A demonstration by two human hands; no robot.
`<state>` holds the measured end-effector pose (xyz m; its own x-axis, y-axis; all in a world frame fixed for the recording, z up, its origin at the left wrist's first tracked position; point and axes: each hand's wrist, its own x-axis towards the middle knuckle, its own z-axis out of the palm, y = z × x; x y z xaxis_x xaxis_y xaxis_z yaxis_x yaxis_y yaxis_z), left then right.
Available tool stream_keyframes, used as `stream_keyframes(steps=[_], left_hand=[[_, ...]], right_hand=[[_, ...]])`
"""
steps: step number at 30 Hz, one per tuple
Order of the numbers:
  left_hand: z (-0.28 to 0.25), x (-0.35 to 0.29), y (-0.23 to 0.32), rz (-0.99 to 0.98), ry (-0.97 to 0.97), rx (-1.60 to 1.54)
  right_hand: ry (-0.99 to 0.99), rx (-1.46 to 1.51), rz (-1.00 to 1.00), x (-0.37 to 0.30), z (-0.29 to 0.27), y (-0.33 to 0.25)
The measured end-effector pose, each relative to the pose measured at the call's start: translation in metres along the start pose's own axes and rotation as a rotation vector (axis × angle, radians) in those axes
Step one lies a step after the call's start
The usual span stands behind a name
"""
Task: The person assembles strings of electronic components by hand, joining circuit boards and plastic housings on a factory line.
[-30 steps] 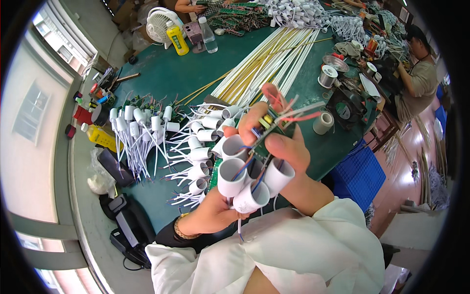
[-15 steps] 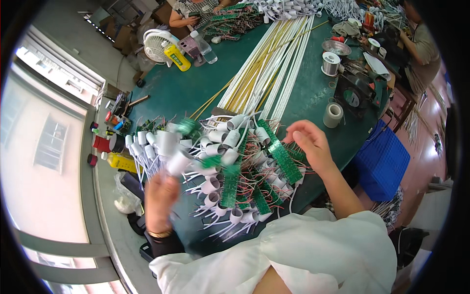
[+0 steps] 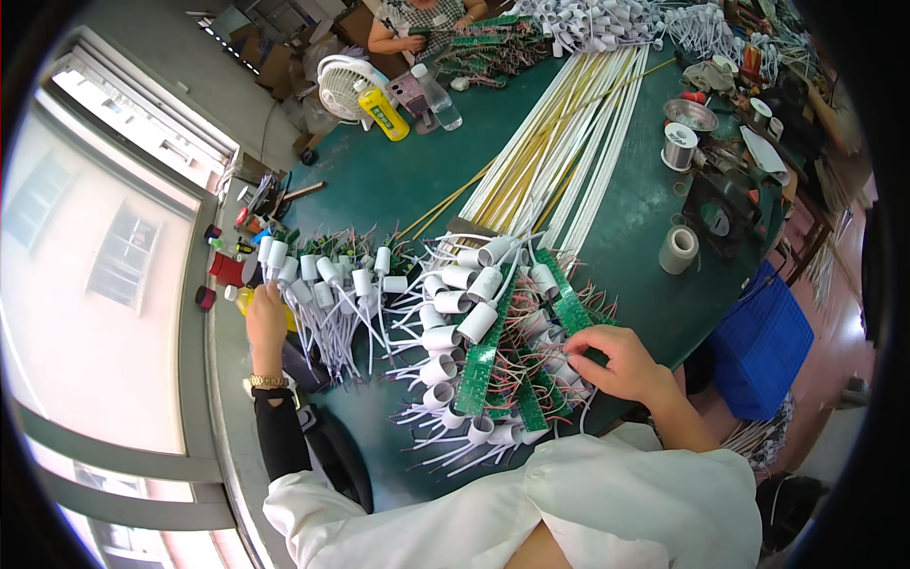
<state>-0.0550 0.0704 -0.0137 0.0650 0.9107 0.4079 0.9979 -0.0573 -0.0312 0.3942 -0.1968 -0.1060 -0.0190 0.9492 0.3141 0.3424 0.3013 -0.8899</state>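
At the far-left end of the left bunch, my left hand (image 3: 266, 321) is closed around the lower end of a white cylindrical cap (image 3: 276, 254). More caps (image 3: 327, 272) with white cords hanging down lie beside it. My right hand (image 3: 621, 365) is over the right edge of the middle pile. Its thumb and forefinger curl together at the red wires and white caps; what lies between the fingertips is hidden. In that pile, long green circuit boards (image 3: 477, 377) lie among white caps (image 3: 479, 322) and thin red wires (image 3: 517, 327).
Long white and yellow strips (image 3: 559, 142) stretch across the green table (image 3: 427, 180). Solder spools (image 3: 679, 147), a white roll (image 3: 678, 248) and a blue crate (image 3: 761, 341) are on the right. A fan (image 3: 349, 87) and bottles stand at the back left. Co-workers sit beyond.
My left hand has moved left to the left bunch; the blurred caps and boards by it no longer show there. My right hand has come down onto the middle pile, its fingers curling in.
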Motion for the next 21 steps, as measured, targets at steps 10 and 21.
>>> stream_keyframes(steps=[10, 21], left_hand=[[-0.023, -0.013, 0.006, -0.082, 0.031, -0.227], [-0.104, -0.102, 0.146, 0.655, -0.099, -0.439]], right_hand=[[0.044, -0.075, -0.157, 0.008, 0.006, 0.001], [0.106, -0.082, -0.128, -0.007, 0.002, 0.001]])
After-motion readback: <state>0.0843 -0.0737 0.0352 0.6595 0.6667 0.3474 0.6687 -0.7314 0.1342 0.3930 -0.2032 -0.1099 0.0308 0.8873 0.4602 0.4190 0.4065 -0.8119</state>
